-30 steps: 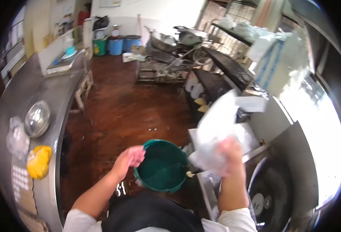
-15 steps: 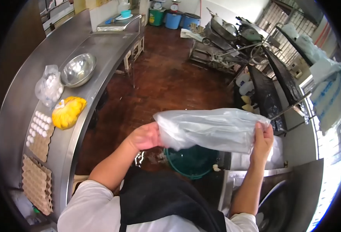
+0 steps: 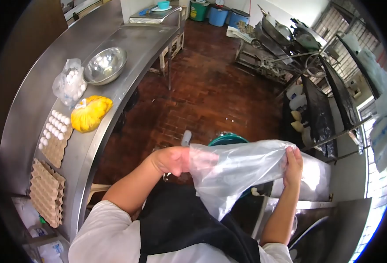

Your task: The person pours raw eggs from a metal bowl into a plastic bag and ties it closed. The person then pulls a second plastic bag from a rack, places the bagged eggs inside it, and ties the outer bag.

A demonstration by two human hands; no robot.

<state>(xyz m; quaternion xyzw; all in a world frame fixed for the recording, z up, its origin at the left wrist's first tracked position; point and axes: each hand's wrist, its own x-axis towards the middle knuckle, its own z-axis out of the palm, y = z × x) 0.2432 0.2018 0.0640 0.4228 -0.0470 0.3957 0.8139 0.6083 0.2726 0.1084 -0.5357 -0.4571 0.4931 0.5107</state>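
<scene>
A clear plastic bag [image 3: 241, 164] is stretched between my two hands, in front of the black apron. My left hand [image 3: 189, 160] has its fingers inside the bag's left end; they show blurred through the plastic, and whether they are spread or closed is unclear. At the bag's right upper corner, my right hand [image 3: 293, 163] pinches the plastic between thumb and fingers. Below and behind the bag, a green tub [image 3: 228, 139] on the floor is partly hidden.
Along the left steel counter [image 3: 127, 39] are a metal bowl [image 3: 105, 65], a yellow bag [image 3: 90, 114], a bag of eggs [image 3: 70, 82], eggs on a tray [image 3: 55, 127] and stacked egg trays [image 3: 46, 193]. Shelves [image 3: 320, 118] stand at right.
My left hand has moved from the bag's left edge to inside it. The bag now hangs lower in the middle. The view has shifted, so the counter appears farther right.
</scene>
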